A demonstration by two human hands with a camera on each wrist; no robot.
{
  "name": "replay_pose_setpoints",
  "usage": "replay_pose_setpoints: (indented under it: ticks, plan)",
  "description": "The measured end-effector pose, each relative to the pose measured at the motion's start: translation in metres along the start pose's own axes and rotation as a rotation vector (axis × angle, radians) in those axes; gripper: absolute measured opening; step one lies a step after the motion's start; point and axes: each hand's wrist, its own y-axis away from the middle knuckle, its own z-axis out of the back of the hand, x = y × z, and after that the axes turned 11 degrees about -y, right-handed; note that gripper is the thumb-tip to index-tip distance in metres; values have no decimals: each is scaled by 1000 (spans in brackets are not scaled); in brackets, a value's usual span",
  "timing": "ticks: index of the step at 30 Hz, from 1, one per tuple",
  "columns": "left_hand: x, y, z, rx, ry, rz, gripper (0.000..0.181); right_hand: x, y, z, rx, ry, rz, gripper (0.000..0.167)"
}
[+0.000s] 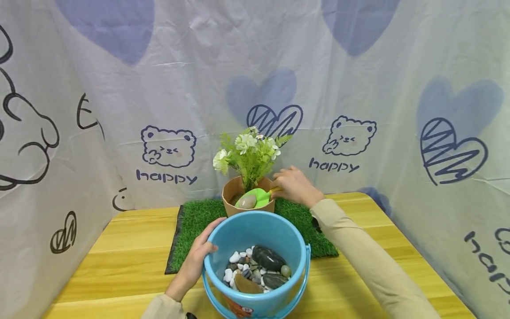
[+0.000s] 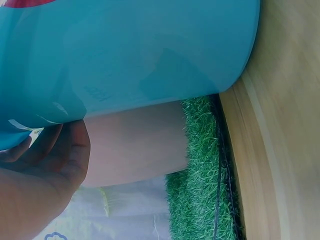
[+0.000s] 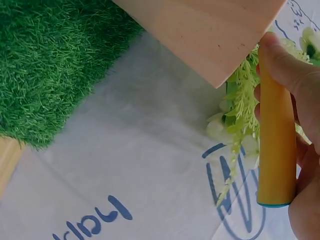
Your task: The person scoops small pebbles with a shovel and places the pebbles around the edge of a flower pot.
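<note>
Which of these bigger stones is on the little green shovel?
The pale beige oval stone, resting on the green shovel; the black stone, dark grey stone and brown stone lie in the blue bucket.

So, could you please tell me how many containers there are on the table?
2. The blue bucket stands nearest the camera, its rim held by the left hand; the flowerpot stands on the grass mat just beyond it. Anything hidden behind them wouldn't show.
</note>
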Motion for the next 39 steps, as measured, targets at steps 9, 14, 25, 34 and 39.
replay_pose_setpoints:
  ticks: [9,14,25,34,39]
  plan:
    - [-2,0,-1,10,9,-5,68,5,-4,1,6,125,85,17]
    - [-6,1,3,36,-4,38,67,5,-3,0,-6,137,83,20]
    - [-11,0,13,135,-24,83,62,3,1,-7,-134,122,61,22]
    - [-15,-5,17,187,-5,99,66,9,1,-14,-184,176,78,19]
    - [-15,-8,17,199,-26,89,69,13,0,-16,-202,215,105,24]
